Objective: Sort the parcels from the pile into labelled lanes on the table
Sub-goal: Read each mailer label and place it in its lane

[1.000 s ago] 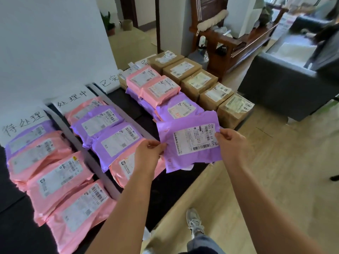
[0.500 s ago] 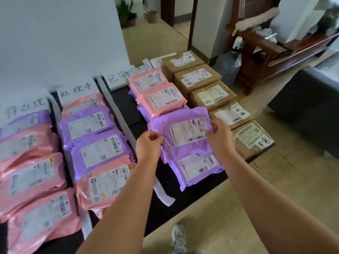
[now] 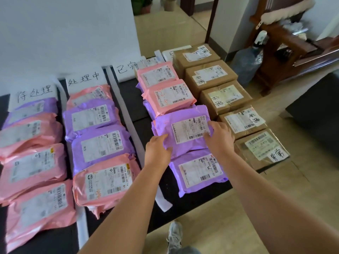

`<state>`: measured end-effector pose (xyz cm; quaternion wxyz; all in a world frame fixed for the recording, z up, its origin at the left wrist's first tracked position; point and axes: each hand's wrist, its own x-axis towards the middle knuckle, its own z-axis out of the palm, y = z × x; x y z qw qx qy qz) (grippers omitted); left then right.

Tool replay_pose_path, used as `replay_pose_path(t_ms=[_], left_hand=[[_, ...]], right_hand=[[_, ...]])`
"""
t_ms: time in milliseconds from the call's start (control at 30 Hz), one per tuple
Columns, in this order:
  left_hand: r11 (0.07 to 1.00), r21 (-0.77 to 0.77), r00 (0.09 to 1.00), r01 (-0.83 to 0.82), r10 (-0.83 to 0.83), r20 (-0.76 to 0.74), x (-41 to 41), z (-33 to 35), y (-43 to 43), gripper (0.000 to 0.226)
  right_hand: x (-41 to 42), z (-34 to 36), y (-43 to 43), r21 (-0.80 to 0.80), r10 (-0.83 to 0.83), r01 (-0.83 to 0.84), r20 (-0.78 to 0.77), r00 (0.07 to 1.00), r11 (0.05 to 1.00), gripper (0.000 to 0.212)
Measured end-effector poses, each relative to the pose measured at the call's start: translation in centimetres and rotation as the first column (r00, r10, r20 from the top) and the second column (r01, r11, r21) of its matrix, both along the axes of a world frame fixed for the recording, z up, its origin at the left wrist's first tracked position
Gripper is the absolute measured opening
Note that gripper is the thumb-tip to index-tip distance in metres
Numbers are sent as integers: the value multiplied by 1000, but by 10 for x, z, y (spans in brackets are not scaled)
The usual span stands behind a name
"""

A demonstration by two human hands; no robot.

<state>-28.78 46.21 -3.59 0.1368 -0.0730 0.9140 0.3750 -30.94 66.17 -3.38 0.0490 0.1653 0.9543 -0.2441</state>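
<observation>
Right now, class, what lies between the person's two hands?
A purple parcel, white label up, lies between the left hand and the right hand, both touching it; the head view shows this.

The scene is brightly and evenly lit; the white wall (image 3: pixel 64 33) is nearly washed out. A mild sheen is seen on the pink parcels (image 3: pixel 36 173) at the left edge of the desk (image 3: pixel 192 208), with only soft shadows between them. Lines are bowed toward the frame borders, and print on the purple parcel (image 3: pixel 165 123) is slightly smeared.
</observation>
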Motion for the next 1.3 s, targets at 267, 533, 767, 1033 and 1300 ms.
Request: replay_pose_path(t_ms=[267, 533, 767, 1033, 1300], left_hand=[[929, -313, 980, 200, -184, 80, 12, -12, 5, 57], [900, -349, 965, 262, -235, 117, 11, -6, 2, 56], [934, -309, 983, 180, -177, 38, 23, 20, -6, 61], [956, -293, 998, -3, -15, -59, 47, 56, -58, 62], [945, -314, 994, -87, 61, -92, 92, 72, -144, 60]], right_hand=[[13, -18, -10, 134, 281, -289, 80, 956, 948, 54], [7, -21, -13, 124, 284, -309, 184, 941, 943, 55], [16, 1, -26, 144, 271, -281, 81, 959, 949, 54], [19, 47, -93, 175, 391, -376, -64, 918, 910, 48], [58, 76, -195, 175, 510, -484, -159, 846, 857, 51]])
